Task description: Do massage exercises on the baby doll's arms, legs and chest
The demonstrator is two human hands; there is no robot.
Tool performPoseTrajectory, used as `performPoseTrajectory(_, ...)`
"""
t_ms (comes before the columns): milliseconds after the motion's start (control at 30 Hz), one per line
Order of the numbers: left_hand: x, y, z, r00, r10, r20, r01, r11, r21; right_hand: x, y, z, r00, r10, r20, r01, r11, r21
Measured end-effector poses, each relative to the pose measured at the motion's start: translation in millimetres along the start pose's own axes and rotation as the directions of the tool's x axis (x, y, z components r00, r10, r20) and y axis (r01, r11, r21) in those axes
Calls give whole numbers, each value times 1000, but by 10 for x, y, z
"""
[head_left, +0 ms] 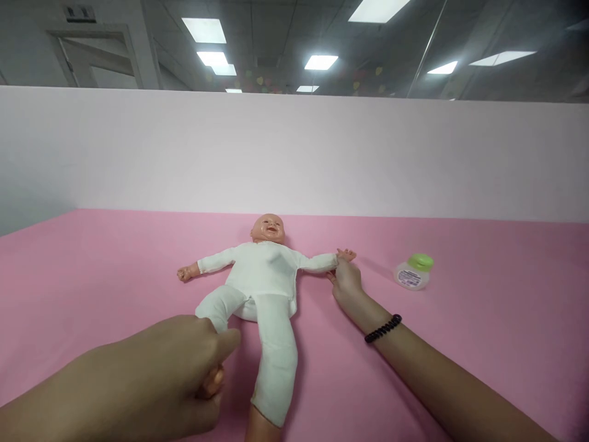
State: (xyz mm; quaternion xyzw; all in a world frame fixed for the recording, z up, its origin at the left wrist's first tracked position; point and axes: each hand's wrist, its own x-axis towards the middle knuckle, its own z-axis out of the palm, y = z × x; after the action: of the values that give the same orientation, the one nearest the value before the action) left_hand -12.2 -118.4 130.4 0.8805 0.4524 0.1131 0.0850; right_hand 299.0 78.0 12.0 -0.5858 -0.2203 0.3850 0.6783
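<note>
A baby doll with a white cloth body lies on its back on the pink surface, its head at the far end and its arms spread. At the lower left, my left hand is closed around the doll's lower leg on the left side, with part of the foot showing below the fingers. My right hand pinches the doll's arm on the right side near the wrist, and the doll's small fingers stick out above it. A black coiled band circles my right wrist.
On the pink surface, right of my right hand, stands a small clear bottle with a green cap. A white wall panel runs along the back, behind the doll's head.
</note>
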Motion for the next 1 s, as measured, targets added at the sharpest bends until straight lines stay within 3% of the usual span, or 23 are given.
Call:
performPoseTrajectory(67,94,53,-25,996,35,79,-30,998,-61,-72,-9,15,990,-124,72,124,992,8)
performPoseTrajectory(100,156,71,-32,997,47,61,-43,997,-67,-136,-23,28,966,-231,116,231,973,9)
performPoseTrajectory(167,292,57,17,996,72,-62,-73,997,-17,-303,-58,58,869,-457,191,465,885,4)
performPoseTrajectory(233,439,-44,185,976,123,-179,-114,992,63,-490,-80,78,708,-633,312,669,743,-12)
performPoseTrajectory(267,513,-122,308,967,157,-202,-140,985,99,-579,-80,82,599,-687,411,756,654,-9)
performPoseTrajectory(333,654,-292,576,945,246,-216,-211,962,174,-729,-58,81,355,-697,623,880,474,29)
performPoseTrajectory(367,713,-364,691,929,295,-222,-247,944,221,-782,-42,77,257,-669,697,914,402,48)
performPoseTrajectory(400,758,-417,772,917,331,-222,-272,926,260,-818,-25,74,195,-637,746,934,353,57)
performPoseTrajectory(433,784,-441,809,912,350,-215,-285,916,284,-834,-12,72,170,-612,772,941,333,56)
performPoseTrajectory(467,788,-434,798,917,343,-204,-278,916,288,-829,-6,71,183,-606,774,938,343,47)
performPoseTrajectory(500,767,-396,741,932,309,-188,-252,928,273,-803,-6,73,232,-618,751,923,384,32)
performPoseTrajectory(533,722,-329,646,953,256,-163,-213,946,242,-755,-12,75,307,-636,708,894,448,14)
performPoseTrajectory(667,371,46,194,999,44,17,-46,992,117,-402,-37,70,693,-597,404,671,739,-58)
performPoseTrajectory(733,182,179,123,989,-17,144,5,997,83,-194,-12,42,802,-531,274,568,820,-73)
performPoseTrajectory(833,26,253,272,969,14,246,-31,997,65,40,70,-28,901,-402,163,424,897,-129)
performPoseTrajectory(900,26,271,421,950,31,310,-64,993,98,132,116,-76,942,-304,144,329,920,-212)
performPoseTrajectory(1000,92,325,516,875,-13,483,-73,985,159,225,126,-112,950,-220,222,303,822,-483)
